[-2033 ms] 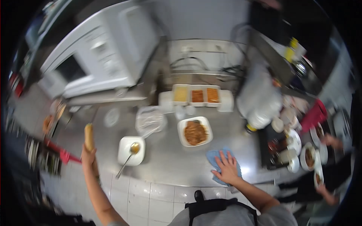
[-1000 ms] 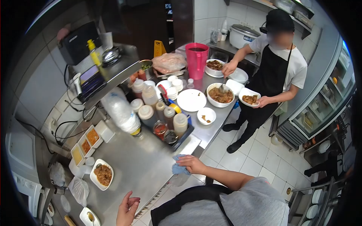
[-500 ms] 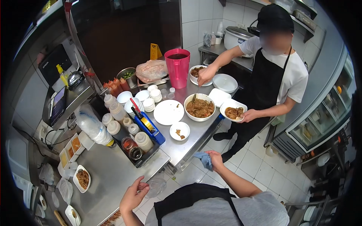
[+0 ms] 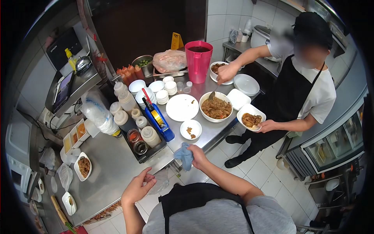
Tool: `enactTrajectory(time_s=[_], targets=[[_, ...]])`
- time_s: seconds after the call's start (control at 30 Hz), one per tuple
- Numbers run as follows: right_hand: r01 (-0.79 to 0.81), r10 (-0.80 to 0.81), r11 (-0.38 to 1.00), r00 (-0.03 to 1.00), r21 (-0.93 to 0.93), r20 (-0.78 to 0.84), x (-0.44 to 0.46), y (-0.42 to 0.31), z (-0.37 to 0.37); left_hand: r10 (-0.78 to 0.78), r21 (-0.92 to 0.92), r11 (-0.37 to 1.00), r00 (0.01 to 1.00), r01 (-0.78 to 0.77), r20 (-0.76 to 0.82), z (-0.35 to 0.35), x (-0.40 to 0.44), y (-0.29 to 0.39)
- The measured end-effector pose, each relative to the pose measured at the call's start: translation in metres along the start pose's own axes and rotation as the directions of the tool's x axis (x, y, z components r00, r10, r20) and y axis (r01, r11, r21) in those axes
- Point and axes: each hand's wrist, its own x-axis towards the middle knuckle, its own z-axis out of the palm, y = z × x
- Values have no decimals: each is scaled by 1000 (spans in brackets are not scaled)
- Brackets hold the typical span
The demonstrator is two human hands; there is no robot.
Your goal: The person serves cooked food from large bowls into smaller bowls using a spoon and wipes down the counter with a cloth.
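Observation:
My left hand (image 4: 137, 186) is at the counter's front edge, its curled fingers around a clear plastic thing (image 4: 160, 183); whether it is a bag or a tub I cannot tell. In my right hand (image 4: 198, 156) is a crumpled blue cloth (image 4: 183, 156), held at the corner of the steel counter. Just beyond the cloth stands a small white bowl (image 4: 191, 129) with some meat scraps. Behind it are a large white plate (image 4: 182, 107) with a few crumbs and a big white bowl of stew (image 4: 215, 107).
A co-worker (image 4: 296, 82) opposite holds a square bowl of meat (image 4: 251, 117) and a spoon in the stew. Sauce bottles (image 4: 149, 136), a blue tape dispenser (image 4: 160, 123) and a pink pitcher (image 4: 198, 62) crowd the counter. A dish of stew (image 4: 83, 166) sits at left.
My right hand has brought the blue cloth leftward and up to the counter's corner. My left hand has shifted slightly with the clear plastic thing. The co-worker's hand has moved toward the stew bowl.

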Motion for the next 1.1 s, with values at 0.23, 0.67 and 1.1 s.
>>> enactTrajectory(time_s=[0.23, 0.67, 1.1], targets=[[482, -451, -308, 685, -821, 571, 42, 36, -18, -9, 5, 1000, 1000, 9, -23, -10, -4, -12], [321, -96, 346, 947, -882, 307, 27, -83, 21, -198, 24, 980, 978, 200, -67, -52, -10, -41], [-246, -283, -402, 950, -882, -136, 278, -94, -21, -165, -77, 984, 984, 159, -72, -53, -4, -86]])
